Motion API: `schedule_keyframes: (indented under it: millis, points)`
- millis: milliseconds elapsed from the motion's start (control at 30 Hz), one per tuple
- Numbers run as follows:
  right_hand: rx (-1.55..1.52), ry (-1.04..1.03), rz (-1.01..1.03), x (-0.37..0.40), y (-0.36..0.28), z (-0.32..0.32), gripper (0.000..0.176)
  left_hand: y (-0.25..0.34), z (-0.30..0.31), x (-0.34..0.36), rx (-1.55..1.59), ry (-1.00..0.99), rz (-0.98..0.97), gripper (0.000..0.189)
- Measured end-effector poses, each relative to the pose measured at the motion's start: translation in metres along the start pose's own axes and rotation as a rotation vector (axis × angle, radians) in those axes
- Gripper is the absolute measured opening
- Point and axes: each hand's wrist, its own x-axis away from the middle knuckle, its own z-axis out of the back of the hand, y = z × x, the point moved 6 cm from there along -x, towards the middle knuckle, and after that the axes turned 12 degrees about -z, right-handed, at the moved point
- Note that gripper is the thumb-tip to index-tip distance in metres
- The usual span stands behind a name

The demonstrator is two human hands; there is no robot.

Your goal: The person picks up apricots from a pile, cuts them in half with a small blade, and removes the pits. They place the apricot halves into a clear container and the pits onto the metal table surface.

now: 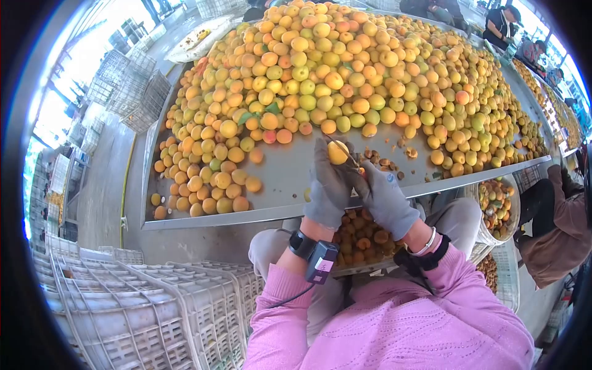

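My left hand [328, 188], in a grey work glove, grips a yellow-orange apricot [338, 152] above the table's near edge. Beside it, my right hand [385, 200], gloved too, is closed around a thin dark tool [353, 160] that looks like a small knife; its narrow end lies against the apricot. The fingers hide most of the tool. Just beyond my hands, brown pits and scraps [382, 163] are scattered on the metal table [280, 176]. Below, between my knees, a container holds apricot pieces [361, 240].
A large heap of apricots [320, 68] covers much of the table. Stacked plastic crates [209, 302] stand at my left. To the right are a tub of fruit [496, 203] and a seated person in a brown top [558, 240]. Another person [499, 28] works at the far right.
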Motion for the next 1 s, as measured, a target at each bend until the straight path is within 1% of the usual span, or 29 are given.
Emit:
schedule_keyframes:
  millis: [67,167,233,267,333,367,433,467,533,567,600,633,667,700,733,767,800,833,867,900,933,967,1000]
  points:
    - [-0.011,0.001,-0.023,0.001,0.002,-0.007,0.032,-0.003,0.001,0.003,0.048,0.018,0.019,0.049]
    - [0.078,0.039,-0.083,-0.002,0.014,-0.016,0.032,-0.009,0.004,0.006,0.049,0.047,0.036,0.049]
    - [0.038,0.068,-0.065,-0.006,0.021,-0.022,0.030,-0.011,0.011,0.007,-0.102,0.061,0.110,0.048]
    - [0.027,0.051,-0.049,-0.007,0.019,-0.023,0.030,-0.019,0.021,0.000,-0.114,0.075,0.091,0.048]
    - [0.005,0.094,-0.043,-0.007,0.015,-0.014,0.029,-0.042,0.036,-0.015,-0.011,-0.054,0.053,0.044]
    - [-0.009,0.074,-0.022,-0.008,0.011,-0.010,0.029,-0.029,0.023,-0.010,-0.026,-0.039,0.029,0.044]
    - [-0.163,0.011,-0.095,-0.011,0.012,0.000,0.030,-0.013,-0.012,0.003,0.281,-0.088,0.068,0.038]
    - [-0.169,0.004,-0.083,-0.013,0.012,0.003,0.030,-0.011,-0.013,0.001,0.274,-0.087,0.055,0.038]
    - [-0.221,0.043,-0.068,-0.011,0.015,0.009,0.031,-0.010,-0.014,0.002,0.150,-0.114,0.078,0.030]
    - [-0.222,0.036,-0.067,-0.009,0.016,0.009,0.031,-0.006,-0.012,0.002,0.149,-0.107,0.074,0.030]
    - [-0.209,0.031,-0.030,-0.007,0.015,0.011,0.031,0.000,-0.010,0.002,0.118,-0.150,0.059,0.028]
    - [-0.192,0.037,0.003,-0.006,0.014,0.015,0.030,0.007,-0.013,0.000,0.092,-0.203,0.051,0.029]
    - [-0.182,0.058,-0.011,-0.004,0.015,0.023,0.030,0.017,-0.015,-0.001,-0.005,-0.268,0.043,0.033]
    - [-0.145,0.008,0.004,-0.002,0.010,0.025,0.029,0.028,-0.014,-0.001,-0.095,-0.337,0.043,0.038]
    - [-0.108,-0.041,0.015,0.002,0.008,0.025,0.029,0.038,-0.014,-0.007,-0.231,-0.431,0.027,0.039]
    - [-0.095,-0.016,-0.012,0.004,0.012,0.027,0.029,0.044,-0.015,-0.012,-0.367,-0.527,0.005,0.040]
    - [-0.115,-0.067,0.015,0.005,0.013,0.022,0.029,0.047,-0.018,-0.012,-0.349,-0.549,0.023,0.040]
    - [-0.139,-0.122,0.049,0.006,0.013,0.019,0.030,0.051,-0.020,-0.012,-0.439,-0.592,0.023,0.041]
    - [-0.137,-0.109,0.042,0.008,0.013,0.022,0.030,0.051,-0.022,-0.010,-0.536,-0.630,0.017,0.043]
    - [-0.211,-0.148,0.008,0.009,0.014,0.022,0.030,0.042,-0.026,-0.006,-0.536,-0.638,0.018,0.043]
    - [-0.287,-0.191,-0.022,0.009,0.014,0.021,0.031,0.033,-0.028,-0.002,-0.266,-0.507,-0.012,0.045]
    - [-0.290,-0.185,-0.019,0.010,0.013,0.020,0.031,0.027,-0.029,0.002,0.000,-0.373,-0.040,0.047]
    - [-0.375,-0.156,-0.014,0.011,0.012,0.022,0.031,0.021,-0.031,0.007,-0.003,-0.381,-0.038,0.047]
